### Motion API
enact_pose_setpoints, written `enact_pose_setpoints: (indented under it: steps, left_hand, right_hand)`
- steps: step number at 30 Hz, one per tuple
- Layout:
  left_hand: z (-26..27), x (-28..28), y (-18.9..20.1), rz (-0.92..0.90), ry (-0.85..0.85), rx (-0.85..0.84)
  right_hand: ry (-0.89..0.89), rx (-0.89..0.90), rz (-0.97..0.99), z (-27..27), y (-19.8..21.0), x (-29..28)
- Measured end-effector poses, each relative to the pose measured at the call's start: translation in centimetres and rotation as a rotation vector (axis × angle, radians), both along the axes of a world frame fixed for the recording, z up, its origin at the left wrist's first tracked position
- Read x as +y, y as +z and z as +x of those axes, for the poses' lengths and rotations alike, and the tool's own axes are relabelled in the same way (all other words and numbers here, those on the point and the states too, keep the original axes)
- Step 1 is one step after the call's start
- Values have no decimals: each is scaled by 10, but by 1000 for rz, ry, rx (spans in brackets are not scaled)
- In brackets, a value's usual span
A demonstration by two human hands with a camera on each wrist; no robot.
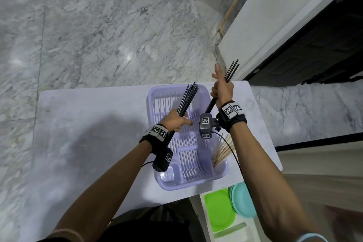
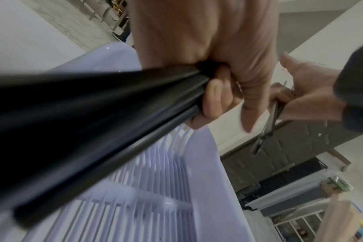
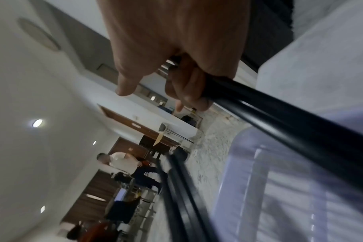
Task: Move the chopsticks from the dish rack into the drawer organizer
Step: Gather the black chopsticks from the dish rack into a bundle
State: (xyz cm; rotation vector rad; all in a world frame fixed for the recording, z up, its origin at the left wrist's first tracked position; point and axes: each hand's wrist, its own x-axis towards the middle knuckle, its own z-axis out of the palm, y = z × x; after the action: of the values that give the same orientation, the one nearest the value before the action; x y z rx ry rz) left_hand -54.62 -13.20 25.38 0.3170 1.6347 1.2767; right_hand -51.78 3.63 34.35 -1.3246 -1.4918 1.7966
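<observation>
- The surface (image 1: 88, 124), pale and bare on its left part, filled the lower left of the head view and carried the lilac dish rack (image 1: 157, 92) at centre frame.
- The left hand (image 1: 176, 122) was clenched round a thick bundle of black chopsticks (image 1: 187, 98), held slanting above the rack, probably so the whole lot could travel in one carry.
- The right hand (image 1: 223, 88), just right of the rack's far corner, gripped a smaller bundle of black chopsticks (image 1: 232, 69), thumb raised, tips pointing to the upper right.
- Wooden chopsticks (image 1: 223, 150) leaned in the rack's lower right compartment, not yet taken.
- At the lower right, a green plate (image 1: 219, 214) and teal plates (image 1: 244, 200) lay in an open drawer (image 1: 204, 220); any organizer compartment was cut off or hard to tell.
- Both wrist views were blurred; exact chopstick counts could not be made out.
</observation>
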Motion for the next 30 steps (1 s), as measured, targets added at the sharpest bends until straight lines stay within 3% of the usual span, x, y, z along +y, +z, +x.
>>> enact_pose_setpoints:
  steps: [7,12,21,30]
  left_hand:
    - [-16,6,1,-58,40,21]
    - [-8,21,2,-68,20,53]
    - [7,30,7,-27,17,6]
    - [6,29,7,-25,60,-19]
  right_hand:
    - [267,-278,99,0,-19,-18]
    - [510,-268,-10,0,-35,-36]
    - [515,-317,-6,-8,-38,-36]
    - [343,-138,-184,-5,-37,-36]
